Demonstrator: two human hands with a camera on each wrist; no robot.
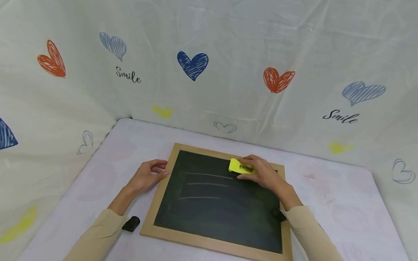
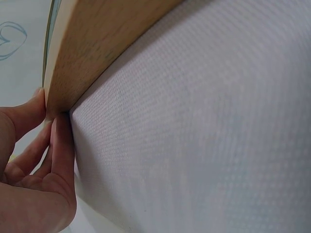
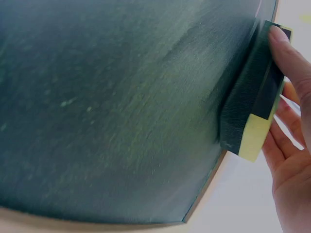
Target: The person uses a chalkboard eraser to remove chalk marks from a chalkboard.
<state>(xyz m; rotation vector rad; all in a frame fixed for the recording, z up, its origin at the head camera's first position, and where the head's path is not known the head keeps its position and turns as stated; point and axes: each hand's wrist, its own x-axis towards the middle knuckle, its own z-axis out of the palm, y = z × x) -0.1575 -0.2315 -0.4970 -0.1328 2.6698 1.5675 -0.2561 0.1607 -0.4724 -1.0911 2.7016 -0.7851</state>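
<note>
A chalkboard (image 1: pixel 245 211) in a light wooden frame lies on the table, with several faint chalk lines (image 1: pixel 199 198) across its left half. My right hand (image 1: pixel 263 172) grips a yellow and black board eraser (image 1: pixel 241 166) near the board's top edge. In the right wrist view the eraser (image 3: pixel 248 92) lies with its dark felt side against the board, the thumb along one side and the fingers around the other. At the frame's left side, my left hand (image 1: pixel 146 175) pinches the wooden edge (image 2: pixel 92 53), thumb on top and fingertips low against its side.
A pale cloth covers the table (image 1: pixel 335 202), which extends beyond the board on both sides. Behind it hangs a white curtain (image 1: pixel 239 28) printed with hearts and "Smile". Black wrist devices sit at both sleeves, the left one (image 1: pixel 131 224) beside the frame.
</note>
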